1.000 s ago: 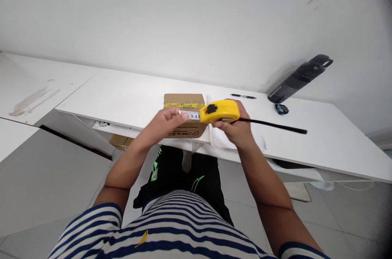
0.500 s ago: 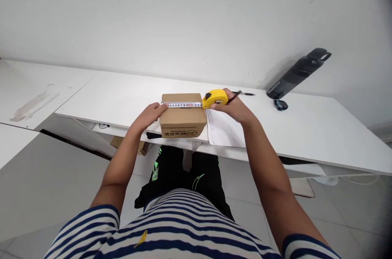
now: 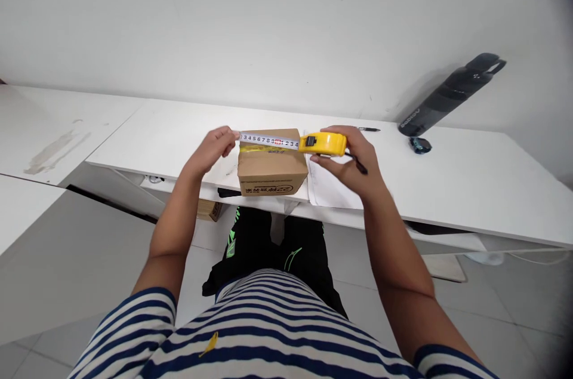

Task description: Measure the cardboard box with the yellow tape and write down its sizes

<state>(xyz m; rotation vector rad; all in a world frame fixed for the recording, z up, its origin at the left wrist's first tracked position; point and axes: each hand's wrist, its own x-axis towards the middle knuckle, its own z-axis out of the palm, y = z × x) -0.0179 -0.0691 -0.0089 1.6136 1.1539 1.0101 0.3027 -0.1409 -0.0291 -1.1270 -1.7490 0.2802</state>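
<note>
I have my left grip (image 3: 215, 149) pinching the free end of a steel blade (image 3: 266, 141) between thumb and fingers, and my right grip (image 3: 360, 167) closed around the yellow tape measure (image 3: 326, 143) it runs out of, thumb on the near side. The blade stretches between the two grips over the top of a cardboard box (image 3: 274, 165); I can't tell whether it touches the cardboard. The box sits between my grips on the white surface (image 3: 447, 188), just right of the left one. Its top is closed, with yellow tape (image 3: 257, 148) across it, so the contents are hidden from me. A dark strap (image 3: 357, 163) hangs from the tape measure against my right grip.

Below that grip, beside the box, lie white papers (image 3: 333, 191). Beyond it I see a pen (image 3: 368, 129), partly hidden by my hand, and farther right a dark bottle (image 3: 447, 98) with its cap on; I can't see what it holds. A small dark object (image 3: 419, 145) is near the bottle's base.

Nearer me than the left grip, an open shelf (image 3: 331, 216) under the surface holds a cable (image 3: 155, 179), and a second cardboard box (image 3: 208, 209) shows lower down, mostly behind my forearm.
</note>
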